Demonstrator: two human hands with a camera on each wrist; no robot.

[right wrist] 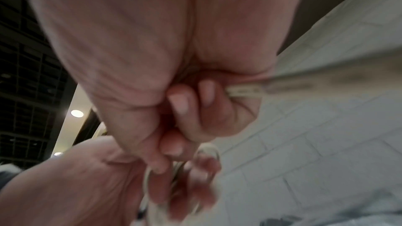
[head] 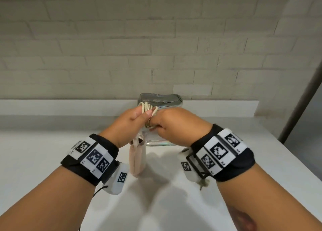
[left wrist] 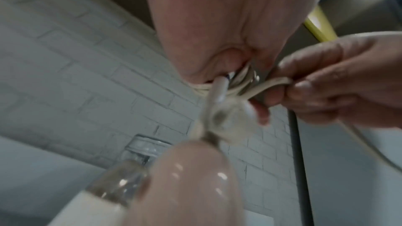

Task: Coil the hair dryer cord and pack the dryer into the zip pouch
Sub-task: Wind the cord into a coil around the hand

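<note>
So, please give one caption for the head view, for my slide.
Both hands coil the cream cord above the pink hair dryer, before the zip pouch.

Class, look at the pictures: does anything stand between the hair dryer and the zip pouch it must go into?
Nothing visible does. The pink hair dryer hangs just in front of the zip pouch, while the left hand and right hand hold its cord above.

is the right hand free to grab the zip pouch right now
Probably not yet: the right hand pinches the cord that the left hand grips in loops. The zip pouch lies just behind both, unblocked.
</note>
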